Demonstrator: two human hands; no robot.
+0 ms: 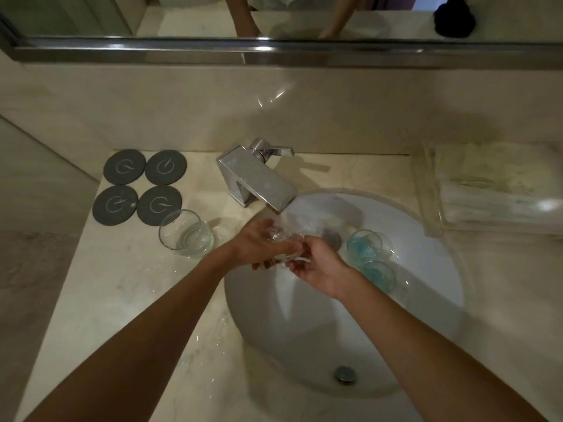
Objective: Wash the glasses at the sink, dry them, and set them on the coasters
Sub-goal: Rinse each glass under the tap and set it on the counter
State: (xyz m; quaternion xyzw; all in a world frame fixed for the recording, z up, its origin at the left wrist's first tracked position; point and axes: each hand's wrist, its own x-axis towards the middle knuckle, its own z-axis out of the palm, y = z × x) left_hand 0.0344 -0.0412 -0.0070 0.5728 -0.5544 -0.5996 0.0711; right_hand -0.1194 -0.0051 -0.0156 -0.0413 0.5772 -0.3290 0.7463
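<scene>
Two hands, left hand (259, 243) and right hand (316, 266), grip one glass (285, 239) under the tap (262, 181) for rinsing.

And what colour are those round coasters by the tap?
Dark grey coasters, each with a thin white swirl mark, seen in the head view.

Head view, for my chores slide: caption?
Both hands rinse a clear glass under the running faucet; four coasters wait.

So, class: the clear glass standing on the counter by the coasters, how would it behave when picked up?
The clear glass is probably slippery: the counter near it looks splashed. It looks thin-walled, so likely fragile. Upright on a broad base, it seems unlikely to tip.
</scene>
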